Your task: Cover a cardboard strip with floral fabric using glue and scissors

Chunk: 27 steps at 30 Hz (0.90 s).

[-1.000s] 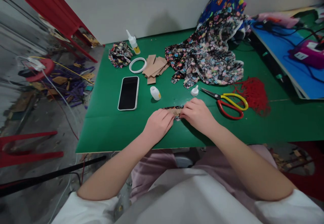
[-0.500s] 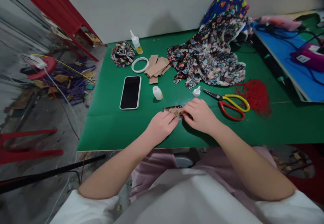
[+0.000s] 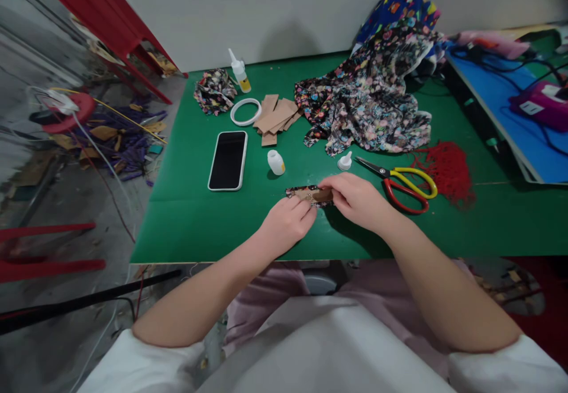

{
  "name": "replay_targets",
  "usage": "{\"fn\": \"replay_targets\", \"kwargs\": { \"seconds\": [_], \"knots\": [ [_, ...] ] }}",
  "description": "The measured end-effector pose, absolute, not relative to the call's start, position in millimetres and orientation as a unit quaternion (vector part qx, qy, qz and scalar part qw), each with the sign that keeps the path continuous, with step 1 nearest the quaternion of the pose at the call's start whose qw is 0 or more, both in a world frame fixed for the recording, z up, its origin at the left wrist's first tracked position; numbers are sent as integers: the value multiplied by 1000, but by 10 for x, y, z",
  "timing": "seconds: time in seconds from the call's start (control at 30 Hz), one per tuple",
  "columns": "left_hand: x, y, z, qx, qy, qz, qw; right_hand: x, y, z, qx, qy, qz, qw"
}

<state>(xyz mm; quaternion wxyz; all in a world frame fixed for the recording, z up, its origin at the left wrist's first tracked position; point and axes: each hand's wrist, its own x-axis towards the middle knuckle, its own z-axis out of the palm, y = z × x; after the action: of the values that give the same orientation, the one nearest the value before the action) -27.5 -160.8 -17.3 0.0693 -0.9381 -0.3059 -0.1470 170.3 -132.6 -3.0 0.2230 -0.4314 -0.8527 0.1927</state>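
Lit dimly, with greyish light apparently from above, leaving a soft dark patch on the far wall (image 3: 213,8) and a deeper shadow under the right hand (image 3: 356,202) on the green table (image 3: 190,227). Darker over the floor (image 3: 89,203) at left. Stretched toward the borders, as on the red chair (image 3: 104,17), blackened in the far right corner, and softly smeared over the patterned strip (image 3: 306,193).

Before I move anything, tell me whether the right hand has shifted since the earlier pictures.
Yes. The right hand has shifted slightly to the right, toward the scissors, judged against the white nozzle cap.
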Motion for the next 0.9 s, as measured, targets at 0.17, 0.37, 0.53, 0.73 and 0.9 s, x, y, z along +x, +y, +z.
{"fn": "replay_targets", "kwargs": {
  "seconds": [0.17, 0.37, 0.53, 0.73, 0.9],
  "knots": [
    [-550, -1675, -135, -895, -372, -245, 34, 1653, -1316, -79, -436, -854, 174, 224],
    [-1313, -1750, -96, -781, -593, -177, 82, 1693, -1291, -121, -467, -828, 156, 269],
    [-1780, -2008, -66, -665, -727, -143, 95, 1691, -1315, -160, -441, -832, 156, 297],
    [-2239, -2347, -81, -496, -861, -38, 104, 1657, -1310, -145, -477, -809, 147, 310],
    [-1960, -2183, -42, -652, -728, -191, 93, 1664, -1324, -107, -509, -792, 148, 302]
  ]
}}
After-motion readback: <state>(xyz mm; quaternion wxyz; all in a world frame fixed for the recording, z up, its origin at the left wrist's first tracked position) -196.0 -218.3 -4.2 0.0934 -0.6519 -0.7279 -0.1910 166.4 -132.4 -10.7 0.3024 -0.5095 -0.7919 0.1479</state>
